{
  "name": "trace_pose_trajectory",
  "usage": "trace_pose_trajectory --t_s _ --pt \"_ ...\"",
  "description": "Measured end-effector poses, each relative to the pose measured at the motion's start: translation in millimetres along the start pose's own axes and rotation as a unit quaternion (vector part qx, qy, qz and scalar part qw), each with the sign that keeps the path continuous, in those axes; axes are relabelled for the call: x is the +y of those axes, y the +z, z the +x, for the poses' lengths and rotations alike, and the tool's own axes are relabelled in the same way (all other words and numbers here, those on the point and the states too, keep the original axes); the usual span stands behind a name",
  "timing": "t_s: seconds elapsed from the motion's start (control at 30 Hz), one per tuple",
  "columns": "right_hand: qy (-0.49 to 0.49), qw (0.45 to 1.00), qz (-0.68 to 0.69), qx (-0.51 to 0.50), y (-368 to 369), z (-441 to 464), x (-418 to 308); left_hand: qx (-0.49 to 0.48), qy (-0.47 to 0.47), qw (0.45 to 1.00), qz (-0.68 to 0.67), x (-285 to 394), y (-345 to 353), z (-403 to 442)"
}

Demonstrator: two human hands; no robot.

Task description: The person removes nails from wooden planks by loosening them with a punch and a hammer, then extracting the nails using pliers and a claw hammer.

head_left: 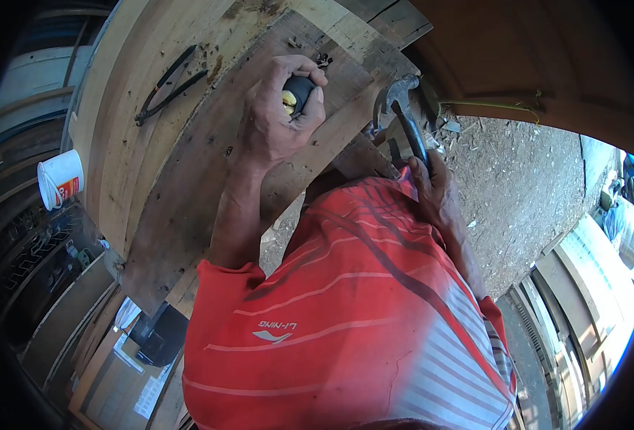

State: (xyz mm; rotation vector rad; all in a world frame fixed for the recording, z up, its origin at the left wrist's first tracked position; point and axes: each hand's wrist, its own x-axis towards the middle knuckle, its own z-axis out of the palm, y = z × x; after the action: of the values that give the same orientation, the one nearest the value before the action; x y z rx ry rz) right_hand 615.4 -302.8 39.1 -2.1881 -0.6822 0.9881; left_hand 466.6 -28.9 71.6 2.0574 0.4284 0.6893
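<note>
My left hand (281, 118) is above the wooden work surface (195, 165), its fingers wrapped round a black rounded object (300, 94) with yellow parts; what it is cannot be made out. At the edge of the boards, my right hand (435, 183) grips the dark handle of a claw hammer (410, 118). The hammer's metal head points away from me, near the wood. On the paler boards to the left lies a pair of dark pincers (165, 89), handles spread apart. Small dark bits lie beyond my left hand.
A white bucket (61, 179) stands left of the work surface. Beyond the hammer is a large brown wooden panel (532, 64). Debris covers the ground (510, 179) at right, with stacked boards (582, 287) beyond. A black object (165, 335) sits at lower left.
</note>
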Motion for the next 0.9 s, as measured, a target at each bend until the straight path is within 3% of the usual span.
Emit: trace_pose_trajectory --t_s 0.07,0.17,0.2,0.3,0.4,0.5,0.53,0.63,0.77,0.8,0.9 --pt "0.002 1.000 -0.008 -0.002 1 -1 1 -0.025 0.015 0.999 0.038 1 -1 5" --pt "-0.011 1.000 -0.023 0.003 7 5 8 0.032 0.149 0.987 0.058 -26 16 -21" --pt "-0.016 1.000 -0.025 0.007 9 6 12 -0.003 0.176 0.982 0.070 -27 21 -30" --pt "-0.025 0.999 -0.024 0.008 13 6 13 -0.072 0.158 0.969 0.178 -28 30 -45" --pt "-0.041 0.999 -0.021 0.007 15 6 13 -0.002 0.100 0.986 0.135 -28 30 -36" --pt "-0.034 0.999 -0.024 0.000 15 5 13 0.225 -0.025 0.965 -0.129 -52 38 -32" --pt "-0.028 0.999 -0.028 -0.004 14 4 12 0.256 -0.009 0.963 -0.085 -58 34 -29" --pt "-0.023 0.999 -0.025 -0.003 12 1 8 0.256 -0.013 0.942 -0.214 -44 21 -22" --pt "-0.007 1.000 -0.017 -0.009 10 0 1 0.135 -0.026 0.970 -0.202 -19 11 -22" --pt "-0.009 1.000 -0.022 -0.009 10 1 2 0.123 -0.025 0.986 -0.111 -19 10 -23" --pt "-0.012 0.999 -0.030 -0.011 8 4 6 0.102 -0.022 0.994 -0.014 -16 9 -19"
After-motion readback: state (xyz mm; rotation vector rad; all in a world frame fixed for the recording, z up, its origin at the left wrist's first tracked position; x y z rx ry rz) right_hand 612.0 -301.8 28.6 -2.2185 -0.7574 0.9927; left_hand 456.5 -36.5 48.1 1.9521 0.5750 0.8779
